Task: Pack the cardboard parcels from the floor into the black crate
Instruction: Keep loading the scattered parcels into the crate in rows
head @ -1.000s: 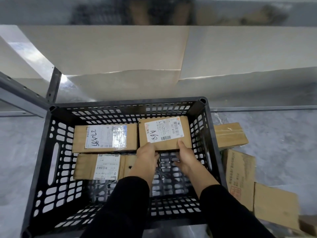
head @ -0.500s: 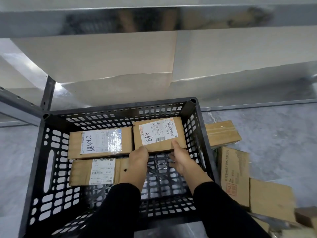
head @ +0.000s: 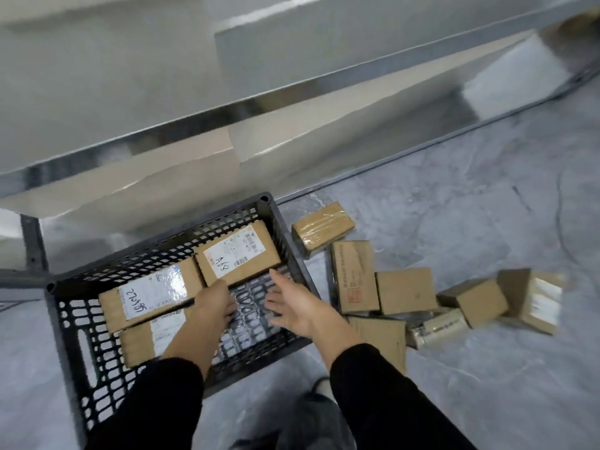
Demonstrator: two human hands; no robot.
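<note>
The black crate (head: 61, 323) stands on the floor at lower left with three labelled cardboard parcels inside. The parcel marked A68 (head: 238, 253) lies at the crate's far right; a second parcel (head: 151, 293) lies to its left and a third (head: 143, 341) nearer me. My left hand (head: 212, 306) rests with its fingers down at the near edge of the A68 parcel. My right hand (head: 293, 306) hovers open above the crate's bare floor, fingers spread, holding nothing. Several more parcels lie on the floor right of the crate, such as a taped one (head: 323, 227) and a tall one (head: 354, 279).
A metal shelf rack (head: 227, 112) with pale boards runs behind the crate, one upright post (head: 32, 245) at left. The loose parcels spread rightward over the grey marbled floor (head: 454, 216) up to a tilted box (head: 537, 302). My shoe (head: 321, 386) shows between my sleeves.
My right hand has let go of the A68 parcel and drawn back, opening. The view has swung to the right, bringing more floor parcels into sight. My left hand stays by the parcel.
</note>
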